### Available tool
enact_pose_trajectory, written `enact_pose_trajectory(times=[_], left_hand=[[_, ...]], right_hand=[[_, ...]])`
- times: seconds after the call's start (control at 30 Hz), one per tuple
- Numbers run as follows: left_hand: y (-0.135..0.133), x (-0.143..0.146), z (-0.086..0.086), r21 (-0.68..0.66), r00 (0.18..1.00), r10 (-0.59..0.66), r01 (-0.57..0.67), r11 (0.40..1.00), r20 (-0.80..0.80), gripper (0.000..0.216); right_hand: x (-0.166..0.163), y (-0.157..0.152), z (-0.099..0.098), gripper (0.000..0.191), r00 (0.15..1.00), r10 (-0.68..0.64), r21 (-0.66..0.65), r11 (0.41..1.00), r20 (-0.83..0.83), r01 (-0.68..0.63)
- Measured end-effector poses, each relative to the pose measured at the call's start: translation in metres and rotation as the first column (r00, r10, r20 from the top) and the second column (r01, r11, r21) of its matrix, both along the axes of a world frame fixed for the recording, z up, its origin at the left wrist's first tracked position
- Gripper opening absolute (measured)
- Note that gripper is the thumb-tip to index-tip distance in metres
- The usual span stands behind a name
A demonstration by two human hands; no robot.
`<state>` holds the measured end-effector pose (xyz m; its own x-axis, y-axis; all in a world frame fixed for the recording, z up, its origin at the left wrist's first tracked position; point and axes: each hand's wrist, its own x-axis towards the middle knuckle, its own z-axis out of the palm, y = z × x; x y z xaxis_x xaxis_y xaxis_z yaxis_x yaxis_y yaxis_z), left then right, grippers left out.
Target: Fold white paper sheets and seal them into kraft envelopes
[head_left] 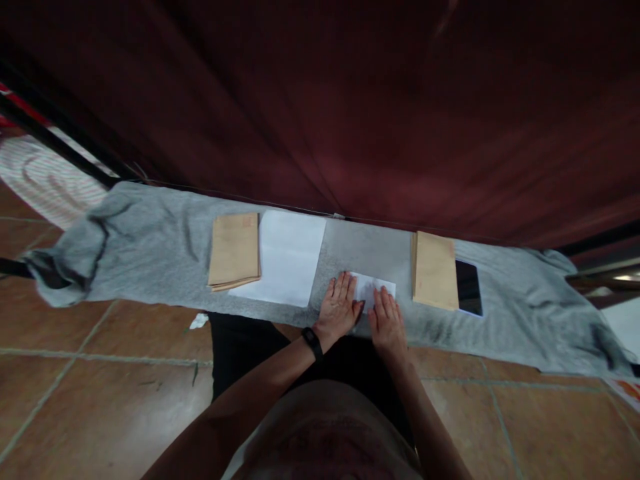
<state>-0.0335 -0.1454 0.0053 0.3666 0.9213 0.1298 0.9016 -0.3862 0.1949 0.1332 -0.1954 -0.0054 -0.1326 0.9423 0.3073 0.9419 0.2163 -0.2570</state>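
Small white paper (369, 284): lies flat on the gray cloth (165, 260), near the front edge, between both hands. Extends partly beneath the fingers; cannot tell whether folded or single-layer.

Left hand (340, 308): rests palm down over the left edge of the small white paper. Holds fingers extended and slightly apart, pointing toward the far edge, with the thumb spread out toward the right hand. Grips nothing. Carries a black wristband (313, 343) at the wrist.

Right hand (389, 327): rests palm down with fingertips over the right part of the small white paper. Holds fingers extended and close together, unclamped. Cannot tell how firmly pressed.

Large white sheet (293, 260): lies left of the left hand, well apart from the small white paper. Tucks partly under the left envelope stack (234, 250) at the lower left corner.

Left envelope stack: sits on the gray cloth, brown, with edges slightly fanned at the bottom.

Right envelope stack (436, 272): sits right of the right hand, likewise brown. Stands just beside a dark-screened phone (469, 288), farther right.

Dark red curtain (320, 113): hangs behind the gray cloth. Tiled floor (135, 393): shows below, with a white scrap (199, 321) at left.
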Motion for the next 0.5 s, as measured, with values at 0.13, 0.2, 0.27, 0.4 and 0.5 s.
enact_pose_trajectory(times=[0.13, 0.2, 0.27, 0.4, 0.5], left_hand=[[0.000, -0.003, -0.001, 0.011, 1.000, -0.004, 0.004, 1.000, 0.022, 0.068], [0.000, -0.004, 0.000, 0.013, 1.000, -0.001, 0.000, 1.000, 0.031, 0.068], [-0.001, -0.005, 0.001, 0.016, 0.999, 0.017, -0.018, 1.000, 0.039, 0.067], [-0.009, -0.008, 0.004, 0.034, 0.998, 0.043, -0.044, 0.998, 0.039, 0.066], [-0.018, -0.014, 0.005, 0.055, 0.999, 0.038, -0.040, 0.998, 0.032, 0.065]], right_hand=[[-0.011, 0.001, -0.001, 0.053, 0.998, 0.032, -0.027, 0.999, 0.051, -0.030], [-0.008, 0.001, -0.003, 0.053, 0.997, -0.006, -0.010, 1.000, 0.081, 0.007], [-0.001, 0.000, -0.004, 0.054, 0.994, -0.041, 0.014, 0.999, 0.102, 0.039], [0.017, -0.003, -0.007, 0.055, 0.986, -0.111, 0.051, 0.993, 0.127, 0.105], [0.026, -0.003, -0.009, 0.057, 0.983, -0.149, 0.062, 0.988, 0.105, 0.143]])
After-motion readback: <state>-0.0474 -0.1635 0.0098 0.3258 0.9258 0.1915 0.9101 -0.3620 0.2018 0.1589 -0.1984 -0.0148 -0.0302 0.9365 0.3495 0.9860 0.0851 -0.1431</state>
